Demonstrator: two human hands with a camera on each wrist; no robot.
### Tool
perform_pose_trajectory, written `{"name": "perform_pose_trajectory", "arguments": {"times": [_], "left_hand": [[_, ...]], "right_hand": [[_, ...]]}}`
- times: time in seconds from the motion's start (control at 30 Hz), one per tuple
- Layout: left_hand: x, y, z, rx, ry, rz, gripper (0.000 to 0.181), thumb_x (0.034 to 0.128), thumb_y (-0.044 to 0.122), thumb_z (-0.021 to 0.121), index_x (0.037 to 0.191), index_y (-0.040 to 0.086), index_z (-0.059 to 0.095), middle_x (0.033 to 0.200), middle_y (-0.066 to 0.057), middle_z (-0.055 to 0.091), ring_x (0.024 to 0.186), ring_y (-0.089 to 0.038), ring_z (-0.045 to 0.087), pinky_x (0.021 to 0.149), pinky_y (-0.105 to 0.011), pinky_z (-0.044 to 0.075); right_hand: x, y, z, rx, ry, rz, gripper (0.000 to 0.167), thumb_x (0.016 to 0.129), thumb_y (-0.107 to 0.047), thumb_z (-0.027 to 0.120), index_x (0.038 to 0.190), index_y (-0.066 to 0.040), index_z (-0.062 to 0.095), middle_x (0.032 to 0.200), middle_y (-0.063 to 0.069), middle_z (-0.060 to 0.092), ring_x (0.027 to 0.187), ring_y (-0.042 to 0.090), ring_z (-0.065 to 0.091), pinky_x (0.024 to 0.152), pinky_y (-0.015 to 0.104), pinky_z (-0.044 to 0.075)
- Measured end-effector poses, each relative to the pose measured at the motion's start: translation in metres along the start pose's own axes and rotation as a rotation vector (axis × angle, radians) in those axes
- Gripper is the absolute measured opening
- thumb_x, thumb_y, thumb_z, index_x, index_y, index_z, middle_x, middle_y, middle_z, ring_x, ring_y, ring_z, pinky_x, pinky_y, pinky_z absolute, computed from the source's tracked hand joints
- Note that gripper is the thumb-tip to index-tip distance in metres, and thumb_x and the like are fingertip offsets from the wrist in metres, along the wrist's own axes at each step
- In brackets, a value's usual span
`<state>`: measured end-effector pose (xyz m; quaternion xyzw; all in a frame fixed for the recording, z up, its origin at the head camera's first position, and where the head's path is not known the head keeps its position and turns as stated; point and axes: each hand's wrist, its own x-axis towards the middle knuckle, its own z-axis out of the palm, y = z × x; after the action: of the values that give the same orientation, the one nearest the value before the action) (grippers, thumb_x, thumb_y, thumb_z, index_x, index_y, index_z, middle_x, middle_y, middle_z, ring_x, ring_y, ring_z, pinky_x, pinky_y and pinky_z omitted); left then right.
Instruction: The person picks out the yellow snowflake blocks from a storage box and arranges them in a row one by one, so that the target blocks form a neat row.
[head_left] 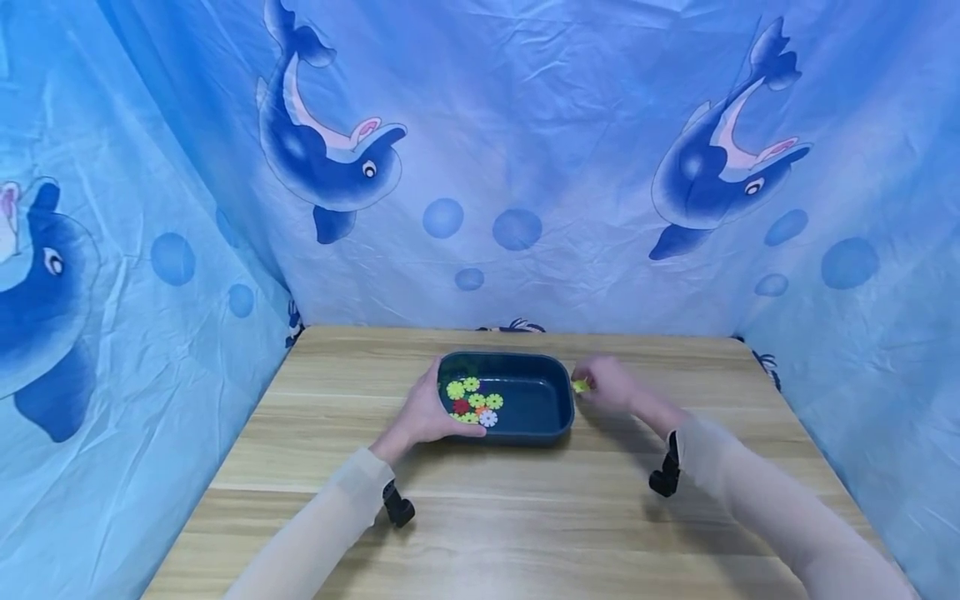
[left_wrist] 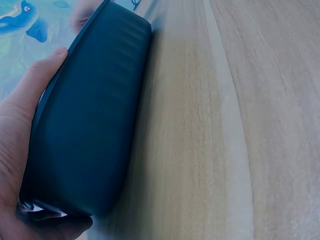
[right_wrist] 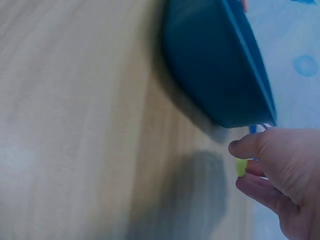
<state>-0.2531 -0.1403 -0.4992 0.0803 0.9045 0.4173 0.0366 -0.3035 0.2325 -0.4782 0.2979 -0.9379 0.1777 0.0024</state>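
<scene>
A dark teal rectangular tray [head_left: 525, 435] stands on the table, with several small flower-shaped pieces [head_left: 477, 401] in yellow-green, red, orange and white gathered at its left end. My left hand [head_left: 431, 414] grips the tray's left end, thumb along the near rim; in the left wrist view the thumb and fingers of the left hand [left_wrist: 20, 130] hold the tray's wall [left_wrist: 90, 115]. Just beyond the tray's right end, my right hand [head_left: 609, 385] pinches a yellow-green piece [head_left: 581, 386]. The right wrist view shows this piece [right_wrist: 241, 167] between the fingers of the right hand [right_wrist: 290, 175], beside the tray [right_wrist: 215, 65].
The wooden table [head_left: 510, 525] reaches back to a blue cloth backdrop [head_left: 480, 167] printed with dolphins and bubbles. More of this cloth hangs at the left and right sides. A black device [head_left: 397, 506] is worn at the left wrist, another [head_left: 665, 468] at the right.
</scene>
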Motion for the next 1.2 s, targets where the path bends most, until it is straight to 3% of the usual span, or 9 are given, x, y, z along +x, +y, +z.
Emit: {"name": "perform_pose_trajectory", "arguments": {"times": [0.33,0.5,0.63,0.77,0.97,1.2], "left_hand": [[0.000,0.000,0.002,0.004,0.000,-0.003,0.151,0.0620,0.050,0.103,0.172,0.013,0.006,0.172,-0.022,0.031,0.156,-0.042,0.037,0.122,-0.065,0.040],[-0.001,0.001,0.000,-0.006,-0.003,-0.006,0.150,0.0626,0.049,0.102,0.172,0.012,0.007,0.173,-0.021,0.030,0.156,-0.042,0.036,0.122,-0.066,0.039],[0.000,0.000,0.000,-0.002,0.001,0.019,0.148,0.0629,0.049,0.102,0.171,0.013,0.008,0.171,-0.021,0.033,0.155,-0.042,0.038,0.121,-0.066,0.041],[0.001,-0.001,0.001,-0.008,0.010,0.033,0.147,0.0624,0.048,0.103,0.171,0.013,0.010,0.169,-0.020,0.036,0.153,-0.041,0.041,0.120,-0.066,0.042],[-0.001,-0.001,0.002,-0.014,-0.007,0.008,0.148,0.0638,0.048,0.102,0.172,0.012,0.008,0.171,-0.019,0.034,0.155,-0.042,0.039,0.122,-0.065,0.041],[-0.001,0.001,0.000,-0.003,0.007,0.021,0.148,0.0631,0.048,0.103,0.171,0.011,0.009,0.171,-0.021,0.033,0.155,-0.043,0.039,0.121,-0.066,0.040]], "right_hand": [[-0.004,-0.001,0.018,-0.022,-0.024,-0.027,0.011,0.085,-0.004,0.082,0.088,-0.006,0.071,0.083,0.007,0.069,0.072,0.012,0.063,0.068,0.031,0.056],[-0.003,0.000,0.022,-0.025,-0.034,-0.010,0.011,0.089,-0.009,0.082,0.090,-0.009,0.071,0.082,0.003,0.068,0.070,0.006,0.059,0.066,0.028,0.054],[-0.003,0.001,0.022,0.005,-0.034,-0.025,0.010,0.088,-0.009,0.081,0.092,-0.007,0.072,0.084,0.005,0.070,0.071,0.010,0.062,0.066,0.032,0.056],[0.000,0.002,0.014,0.050,-0.021,0.009,0.008,0.092,-0.009,0.077,0.098,-0.003,0.075,0.090,0.010,0.075,0.078,0.019,0.070,0.071,0.039,0.061],[0.009,0.000,-0.006,0.075,-0.003,0.123,0.024,0.101,-0.014,0.070,0.115,0.005,0.075,0.101,0.018,0.078,0.089,0.027,0.075,0.079,0.043,0.064],[0.027,-0.012,-0.027,0.049,0.052,0.082,0.024,0.102,-0.012,0.067,0.118,0.004,0.075,0.107,0.019,0.078,0.093,0.030,0.077,0.080,0.043,0.065]]}}
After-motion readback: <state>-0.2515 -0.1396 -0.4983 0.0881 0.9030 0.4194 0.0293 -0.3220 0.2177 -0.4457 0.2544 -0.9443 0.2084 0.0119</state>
